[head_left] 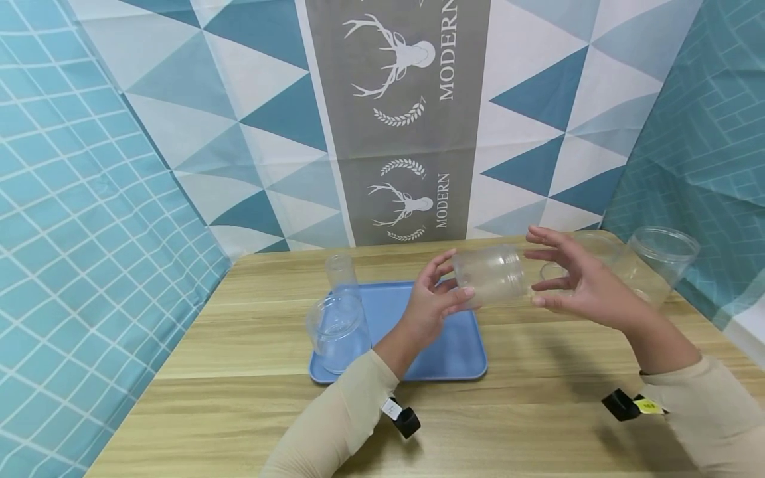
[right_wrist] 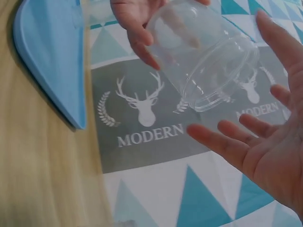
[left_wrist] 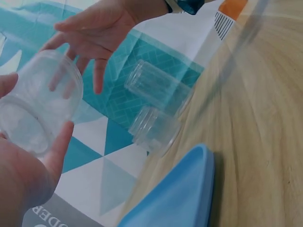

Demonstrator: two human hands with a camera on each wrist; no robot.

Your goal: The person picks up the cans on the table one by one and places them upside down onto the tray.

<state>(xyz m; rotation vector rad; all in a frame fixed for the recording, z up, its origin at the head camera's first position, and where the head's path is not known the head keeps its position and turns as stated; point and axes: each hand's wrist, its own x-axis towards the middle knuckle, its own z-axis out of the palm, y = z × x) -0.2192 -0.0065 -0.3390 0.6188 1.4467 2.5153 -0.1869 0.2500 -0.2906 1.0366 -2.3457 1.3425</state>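
Note:
My left hand (head_left: 431, 297) grips a clear plastic jar (head_left: 490, 275) by its base end, fingers and thumb around the wall. The jar lies sideways in the air above the right part of the blue tray (head_left: 445, 362), its threaded mouth pointing right. In the right wrist view the ridged neck of the jar (right_wrist: 213, 71) faces my right hand (right_wrist: 270, 151). That hand is spread with slightly bent fingers beside the mouth, a small gap from it, and holds nothing.
On the tray's left side stand a wide clear jar (head_left: 340, 338) and a narrower one (head_left: 342, 271) behind it. At the table's right, a tall clear jar (head_left: 663, 259) and a shorter jar (left_wrist: 155, 130) stand beyond my right hand. Patterned cloth (head_left: 412, 133) hangs behind the wooden table.

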